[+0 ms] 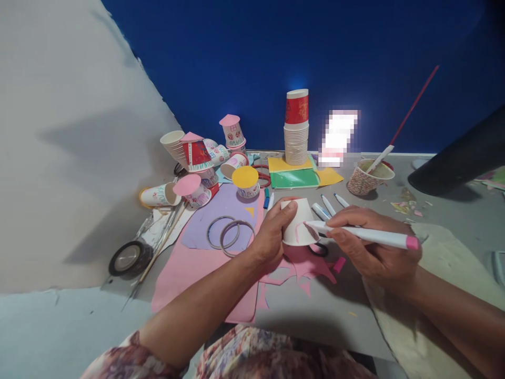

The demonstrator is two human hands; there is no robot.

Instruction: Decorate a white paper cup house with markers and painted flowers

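Meanwhile the left hand (272,231) gripped an upturned paper cup (300,223) over pink paper (197,273) on the counter (335,310), the right hand (374,247) clasping a pink marker (366,236) against its side

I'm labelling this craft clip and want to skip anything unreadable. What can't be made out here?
Head view only:
- Pixelated patch by the cup stack: blurred out.
- Scissors: mostly hidden under the paper cup and right hand.
- Cup's far side: covered by the left hand.
- Marker tip mark: too small.
- Dark object: cut off at the right edge.
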